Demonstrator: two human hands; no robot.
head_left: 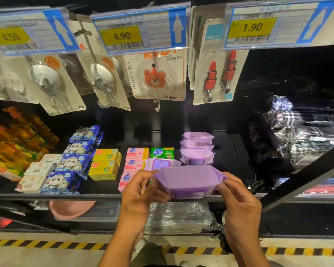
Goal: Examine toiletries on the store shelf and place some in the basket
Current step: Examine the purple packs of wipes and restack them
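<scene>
Lower centre of the frame: a purple wet-wipe pack (189,179) is held level in front of the shelf (56,196) edge. The left grip (143,191), a bare hand, pinches the pack's left sealed end. The right grip (239,205) pinches the right end. More purple packs (198,149) are stacked on the shelf just behind. The pack looks like a soft, glossy film pouch, probably light, squashy and a little slippery. Its crimped ends would likely crumple, so holding across the fuller middle seems safer. No basket is visible.

Wipes pack (189,178) before shelf (66,195) (soaps (104,164) left).
</scene>
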